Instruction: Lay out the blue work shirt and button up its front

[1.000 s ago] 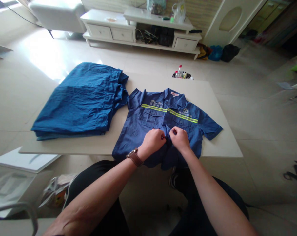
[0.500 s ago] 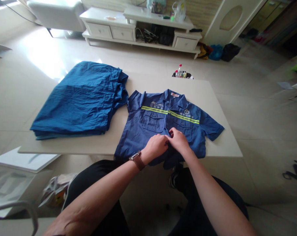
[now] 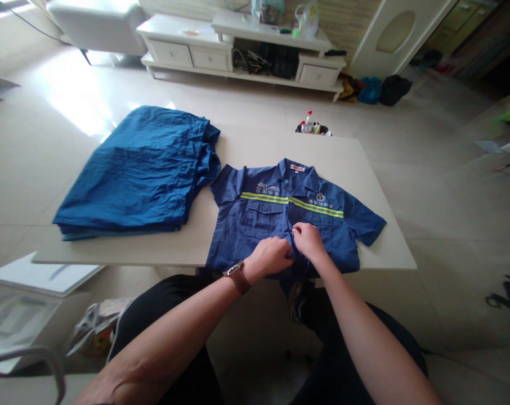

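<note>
A dark blue short-sleeved work shirt [image 3: 263,216] lies front up on the white table [image 3: 339,149], its collar pointing away from me. A yellow-green reflective stripe crosses the chest, and the lower part drops over the near table edge. My left hand [image 3: 271,256], below a brown-strapped wristwatch [image 3: 237,275], is closed on the shirt's front edge near the hem. Just right of it and slightly higher, my right hand [image 3: 309,241] pinches the front opening. The cloth between the fingers of both hands is mostly hidden.
A thick pile of folded blue cloth [image 3: 132,169] lies on the table's left side, close to the shirt's sleeve. Beyond the table, bottles with red caps [image 3: 308,121] stand low. A white TV cabinet [image 3: 187,53] lines the wall.
The shirt has slid a little toward me, its collar and stripe now lower. My hands have parted slightly, the left a bit lower and the right a little higher along the front opening.
</note>
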